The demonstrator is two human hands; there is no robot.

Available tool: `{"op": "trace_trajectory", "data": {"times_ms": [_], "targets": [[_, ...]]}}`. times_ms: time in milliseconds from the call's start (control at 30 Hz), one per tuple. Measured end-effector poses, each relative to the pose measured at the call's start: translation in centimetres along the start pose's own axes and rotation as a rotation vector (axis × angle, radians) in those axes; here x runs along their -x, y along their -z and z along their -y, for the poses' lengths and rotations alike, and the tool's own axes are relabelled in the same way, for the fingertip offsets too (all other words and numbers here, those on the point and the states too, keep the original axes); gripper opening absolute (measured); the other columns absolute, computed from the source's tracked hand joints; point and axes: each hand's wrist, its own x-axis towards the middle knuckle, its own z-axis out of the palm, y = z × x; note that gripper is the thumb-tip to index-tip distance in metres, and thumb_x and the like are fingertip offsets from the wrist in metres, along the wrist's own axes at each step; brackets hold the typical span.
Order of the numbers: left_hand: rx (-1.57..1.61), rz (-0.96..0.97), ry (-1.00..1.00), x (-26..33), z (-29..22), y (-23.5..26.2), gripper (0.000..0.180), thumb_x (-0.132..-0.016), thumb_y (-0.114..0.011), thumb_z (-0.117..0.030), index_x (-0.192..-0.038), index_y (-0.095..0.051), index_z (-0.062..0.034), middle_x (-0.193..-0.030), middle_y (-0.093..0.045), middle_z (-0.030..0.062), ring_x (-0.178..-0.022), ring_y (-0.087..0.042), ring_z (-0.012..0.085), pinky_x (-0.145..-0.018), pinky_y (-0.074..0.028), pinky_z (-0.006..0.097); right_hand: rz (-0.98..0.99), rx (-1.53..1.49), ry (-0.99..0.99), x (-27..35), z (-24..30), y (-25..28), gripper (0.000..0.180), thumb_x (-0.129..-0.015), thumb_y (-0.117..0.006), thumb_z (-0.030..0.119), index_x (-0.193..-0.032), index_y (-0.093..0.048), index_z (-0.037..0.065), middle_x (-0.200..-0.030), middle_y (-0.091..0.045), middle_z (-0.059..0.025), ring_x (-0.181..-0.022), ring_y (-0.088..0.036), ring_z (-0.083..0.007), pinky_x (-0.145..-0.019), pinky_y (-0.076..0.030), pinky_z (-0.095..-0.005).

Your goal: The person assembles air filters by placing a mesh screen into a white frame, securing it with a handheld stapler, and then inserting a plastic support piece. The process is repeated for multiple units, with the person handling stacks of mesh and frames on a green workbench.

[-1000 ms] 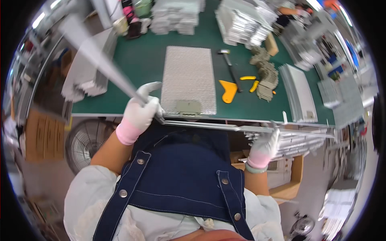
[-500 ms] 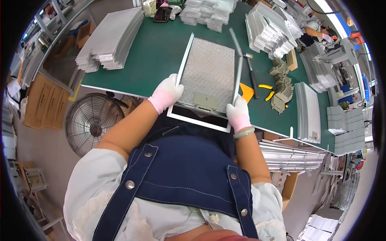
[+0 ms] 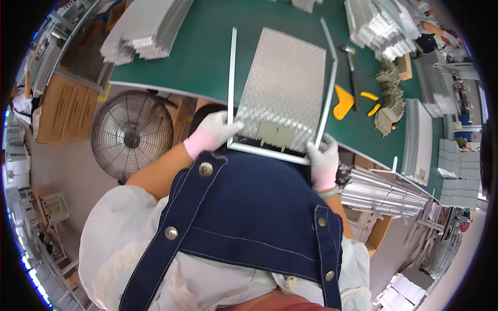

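My left hand, in a white glove with a pink cuff, pinches the lower left part of a thin silver metal frame. At the lower right corner, my gloved right hand is closed on the same frame. Its side bars spread outward, and the right bar has a bent end piece at the top. Between the bars lies a silver mesh panel, apart from the left bar along its upper part. A grey-green plate sits on the mesh near its lower edge. The frame's bottom bar is close to my apron.
On the green table lie a hammer, a yellow scraper-like piece, yellow-handled pliers and a pile of grey-green plates. Stacked panels stand at the left. A floor fan is beside the table.
The frame has come closer to my body, both hands with it. Its left bar has swung outward, leaving a gap beside the mesh. The view has shifted too.
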Motion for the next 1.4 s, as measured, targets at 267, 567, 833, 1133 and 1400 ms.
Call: {"op": "trace_trajectory", "data": {"times_ms": [267, 567, 833, 1133, 1400], "targets": [[0.381, 0.096, 0.108, -0.1, 1.1, 0.8, 0.037, -0.092, -0.067, -0.031, -0.106, -0.063, 0.0028, -0.097, -0.067, 0.0084, -0.081, -0.063, 0.0126, -0.074, -0.052, 0.027, 0.056, -0.435, -0.26, 0.8, -0.7, -0.1, 0.033, -0.091, -0.066, 0.005, -0.119, -0.051, -0.007, -0.085, -0.06, -0.0028, -0.066, -0.054, -0.0066, -0.069, -0.054, -0.025], [0.3, 0.193, 0.088, -0.5, 1.2, 1.8, 0.031, -0.094, -0.066, -0.033, -0.092, -0.064, -0.0016, -0.079, -0.063, 0.002, -0.071, -0.056, 0.008, -0.068, -0.046, 0.024, 0.237, -0.031, -0.424, 1.3, 0.5, 1.1, 0.023, -0.095, -0.063, 0.022, -0.101, -0.062, -0.001, -0.089, -0.066, -0.0063, -0.073, -0.063, -0.0122, -0.064, -0.053, -0.0251], [-0.037, 0.077, -0.019, -1.2, 0.5, 1.4, 0.03, -0.095, -0.063, -0.028, -0.095, -0.064, 0.0017, -0.079, -0.065, 0.0047, -0.072, -0.059, 0.0107, -0.071, -0.049, 0.027, 0.19, 0.065, -0.273, 0.3, 0.0, 0.9, 0.028, -0.093, -0.068, 0.026, -0.1, -0.063, 0.0, -0.082, -0.062, -0.0009, -0.071, -0.057, -0.0073, -0.063, -0.049, -0.0218], [0.439, 0.245, 0.053, -1.7, 1.7, 2.0, 0.028, -0.099, -0.057, -0.026, -0.108, -0.061, 0.001, -0.089, -0.065, 0.0071, -0.08, -0.061, 0.013, -0.074, -0.051, 0.028, 0.256, -0.403, -0.46, 0.0, -0.8, 1.6, 0.024, -0.092, -0.069, 0.02, -0.101, -0.063, -0.001, -0.089, -0.066, -0.0064, -0.081, -0.064, -0.0156, -0.076, -0.056, -0.0339], [0.186, 0.229, -0.052, -0.7, 0.4, 1.7, 0.029, -0.097, -0.058, -0.023, -0.11, -0.063, 0.0029, -0.098, -0.066, 0.0078, -0.088, -0.061, 0.0157, -0.083, -0.05, 0.03, 0.193, -0.321, -0.441, 0.7, -1.4, 1.4, 0.024, -0.089, -0.069, 0.017, -0.1, -0.063, -0.003, -0.086, -0.066, -0.0061, -0.075, -0.062, -0.0133, -0.071, -0.052, -0.0264]]}}
